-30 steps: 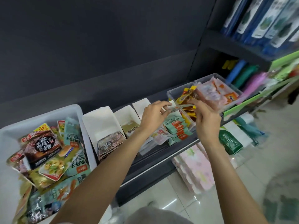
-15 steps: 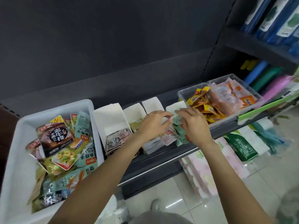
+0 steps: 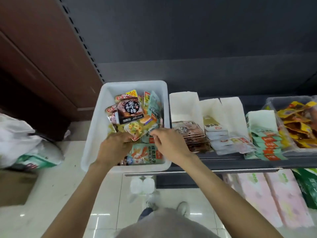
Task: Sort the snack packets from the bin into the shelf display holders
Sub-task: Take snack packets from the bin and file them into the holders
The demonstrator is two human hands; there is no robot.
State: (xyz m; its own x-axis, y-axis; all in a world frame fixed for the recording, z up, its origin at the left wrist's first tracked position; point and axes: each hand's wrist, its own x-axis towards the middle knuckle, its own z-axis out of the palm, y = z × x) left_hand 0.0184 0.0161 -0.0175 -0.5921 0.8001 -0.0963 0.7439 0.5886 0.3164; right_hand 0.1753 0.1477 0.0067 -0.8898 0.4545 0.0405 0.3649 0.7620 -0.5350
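A white bin (image 3: 93,127) stands at the shelf's left end, full of mixed snack packets. My left hand (image 3: 114,148) is inside it, fingers under a yellow-green packet with a red edge (image 3: 137,130). My right hand (image 3: 169,145) hovers at the bin's right side, fingertips curled at that packet's corner beside a teal packet (image 3: 154,107). To the right stand several white card holders (image 3: 183,103). One holds dark brown packets (image 3: 190,133), another white-and-olive packets (image 3: 217,133), another teal-and-orange packets (image 3: 267,143).
A clear tub (image 3: 272,102) of yellow packets sits at the far right of the shelf. Pink tissue packs (image 3: 267,194) and a green pack (image 3: 308,186) lie under the shelf. White plastic bags (image 3: 20,140) and a cardboard box (image 3: 15,186) are on the floor at left.
Both hands left the teal-packet holder on the right and moved left into the white bin. The left hand has taken hold of a yellow-green packet. The view swung left and down.
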